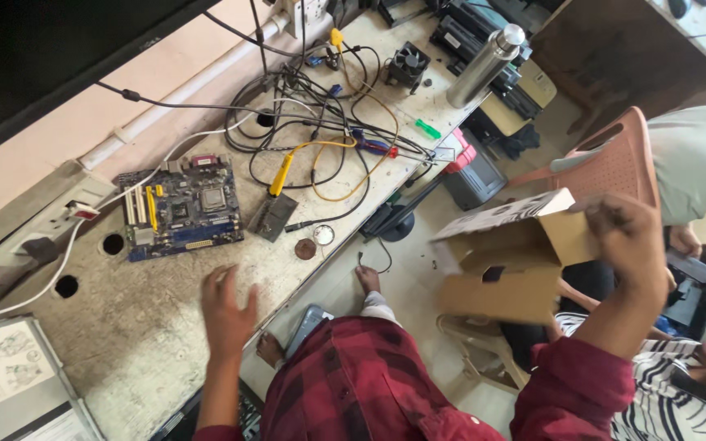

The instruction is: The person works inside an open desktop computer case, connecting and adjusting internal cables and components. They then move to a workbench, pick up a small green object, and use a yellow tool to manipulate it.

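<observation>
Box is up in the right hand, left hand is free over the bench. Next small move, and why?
Probably bring the box down onto the bare bench near the left hand. The right hand holds it open, out over the floor, away from the board.

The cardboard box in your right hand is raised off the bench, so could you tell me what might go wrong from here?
1. The cardboard box is open and tilted in the right hand, so any contents might fall to the floor.
2. The left hand hovers near the bare motherboard; a bump could damage it.
</observation>
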